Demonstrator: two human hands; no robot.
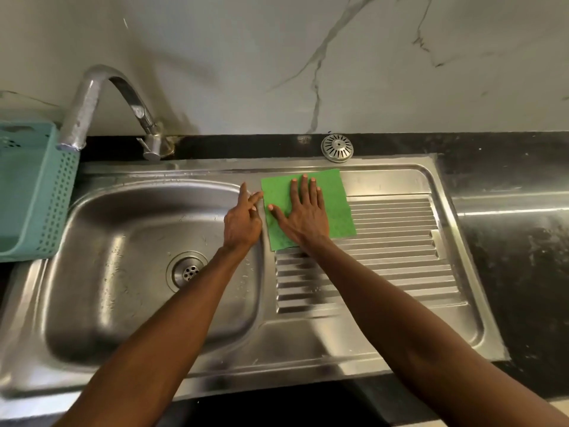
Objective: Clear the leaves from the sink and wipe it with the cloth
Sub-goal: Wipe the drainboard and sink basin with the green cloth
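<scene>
A green cloth (334,204) lies spread flat on the steel drainboard, at its far left corner next to the basin. My right hand (303,211) rests palm down on the cloth with fingers spread. My left hand (243,221) hovers at the rim between basin and drainboard, its fingertips at the cloth's left edge, holding nothing. The steel sink basin (123,303) shows no leaves; its drain (187,271) is uncovered.
A curved chrome tap (92,100) arches over the basin's far left. A teal perforated basket (37,192) sits on the sink's left rim. A round metal strainer (337,147) lies on the black counter (517,248) behind the ribbed drainboard (400,257).
</scene>
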